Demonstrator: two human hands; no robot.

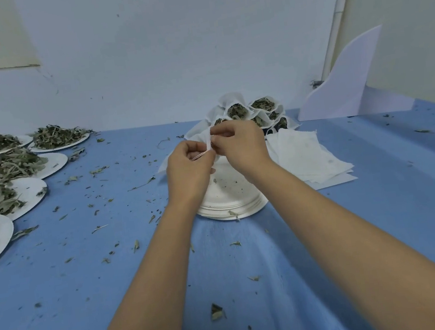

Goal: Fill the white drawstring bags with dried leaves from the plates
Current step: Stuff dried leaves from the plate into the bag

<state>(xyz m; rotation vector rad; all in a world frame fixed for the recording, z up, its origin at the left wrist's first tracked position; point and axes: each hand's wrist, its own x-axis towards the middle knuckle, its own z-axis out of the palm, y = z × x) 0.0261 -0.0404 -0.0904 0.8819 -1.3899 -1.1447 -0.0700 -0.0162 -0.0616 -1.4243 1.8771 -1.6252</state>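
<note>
We pinch thin white fabric drawstring bag (208, 141) between left hand (187, 168) and right hand (238, 145), both curled. Limp, light; we'd grip mouth hem.

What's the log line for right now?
left hand: pinches white bag; right hand: pinches same bag; stacked plates: below hands; filled bags: behind; leaf plates: left

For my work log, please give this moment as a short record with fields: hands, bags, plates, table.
left hand: pinches the white bag at its edge
right hand: pinches the same bag from the other side
position: hands are above the stack of empty plates
filled bags: piled behind the hands, leaves visible in open tops
flat bags: heap to the right of the stack
leaf plates: several at left, heaped with dried leaves
table: blue cover, scattered leaf crumbs
</note>
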